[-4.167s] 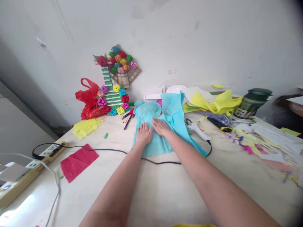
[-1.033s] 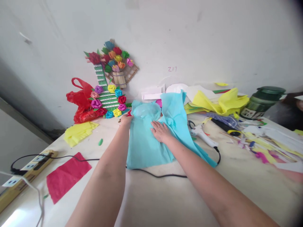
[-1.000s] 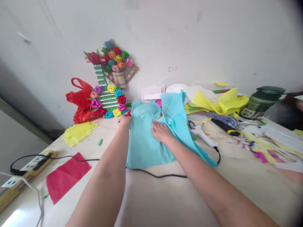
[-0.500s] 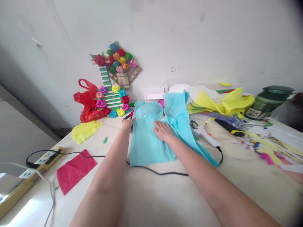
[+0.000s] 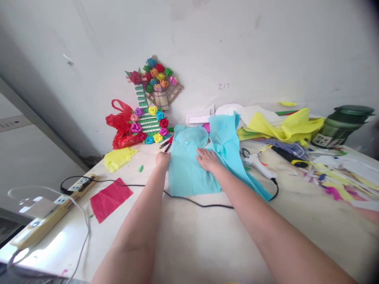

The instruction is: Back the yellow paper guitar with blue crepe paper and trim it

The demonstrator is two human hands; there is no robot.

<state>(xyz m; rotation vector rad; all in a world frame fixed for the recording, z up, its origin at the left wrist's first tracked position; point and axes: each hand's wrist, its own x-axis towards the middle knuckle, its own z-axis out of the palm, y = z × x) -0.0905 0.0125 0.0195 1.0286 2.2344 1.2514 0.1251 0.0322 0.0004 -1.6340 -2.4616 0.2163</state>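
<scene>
And there's the shift: the left hand (image 5: 163,159) has slid nearer along the left edge of the blue sheet (image 5: 192,173), leaving the pens (image 5: 167,147) showing just beyond it, where a second ago it covered most of them. Its fingers are curled in at that edge; whether they pinch the paper or merely press beside it, I cannot tell. Over on the right, the other hand hasn't budged: the right hand (image 5: 208,159) lies open, fingers spread, palm down on the sheet's right part, holding nothing. The sheet itself lies mid-table, between the two hands, a rounded bulge at its far end. And look at that left side, running far straighter than four seconds ago, when both hands pressed on the middle and the edge rippled. My read: the right hand anchors while the left trues up the border, so the flattening is well along. The crumpled blue piece (image 5: 223,130) just right of it remains creased; whether the two are joined, I can't say. Just beside the near edge, the black cord (image 5: 201,205) runs rightward toward the glue gun (image 5: 260,167).
</scene>
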